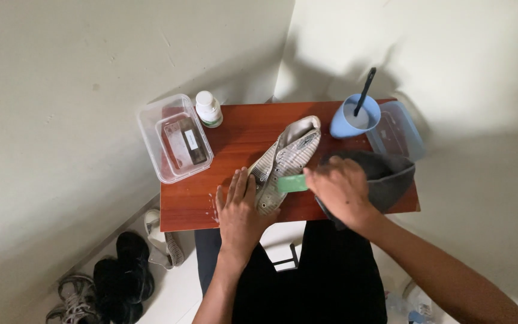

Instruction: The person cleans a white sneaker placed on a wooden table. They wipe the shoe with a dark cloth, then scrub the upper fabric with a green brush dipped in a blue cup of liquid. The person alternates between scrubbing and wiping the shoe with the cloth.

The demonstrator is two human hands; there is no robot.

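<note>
A pale grey-and-white sneaker (288, 157) lies diagonally on the small reddish wooden table (235, 141), toe toward the near edge. My left hand (239, 207) rests flat on the table with fingers spread, pressing against the shoe's left side near the toe. My right hand (340, 189) is closed on a small green brush (292, 183) whose end lies on the shoe's upper. A dark grey cloth (391, 171) sits under and behind my right hand.
A clear plastic box (175, 141) with a smaller box inside stands at the table's left edge, a white bottle (208, 109) beside it. A blue cup (355, 117) with a dark stick and a clear lid sit far right. Shoes (118, 279) lie on the floor at left.
</note>
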